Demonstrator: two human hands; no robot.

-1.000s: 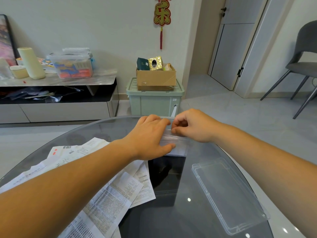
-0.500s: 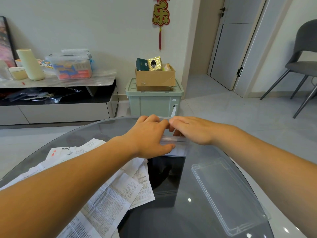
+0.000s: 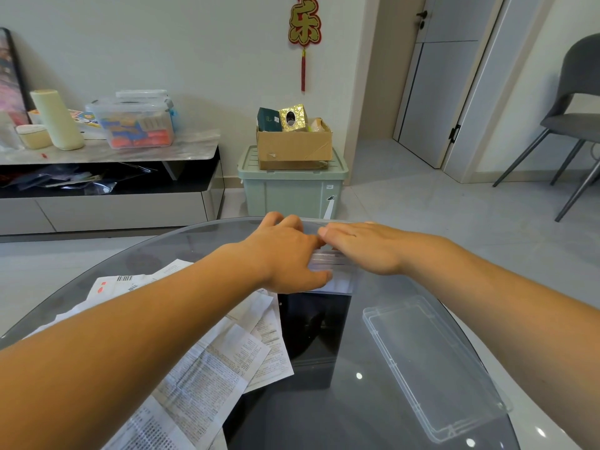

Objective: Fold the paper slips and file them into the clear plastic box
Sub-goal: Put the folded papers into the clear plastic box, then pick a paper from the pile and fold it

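– So, status?
– Table [image 3: 324, 417] first: round dark glass, and I'm reaching across it. Slips [image 3: 211, 358] lie near-left in a loose, overlapping pile, opened flat. Lid [image 3: 431, 368] lies flat near-right, off the box. Box [image 3: 337, 282] sits by the far rim, under both hands.
– Hands?
– Left hand [image 3: 285, 254] grips the box, thumb on the near wall and fingers curled over the far side. Right hand [image 3: 367, 246] is flat, fingers straight, palm down across the top. It holds nothing. White folded paper shows inside the box between them, but I can't read a count.
– Step?
– My read is that I'm pressing filed slips down. Filing looks partway done, since the pile isn't folded yet.
– Next?
– Probably lift the right, pull one slip off the pile, fold it and file it. Left can steady the box.
– Clearances?
– Box is close to the far rim, so any push should go down, not forward. Bare glass between pile and lid gives folding room. Lid sits close to the right rim with my right forearm alongside it, so a low sweep could nudge it off. Pile's near end runs out of view, so I can't tell if it overhangs.
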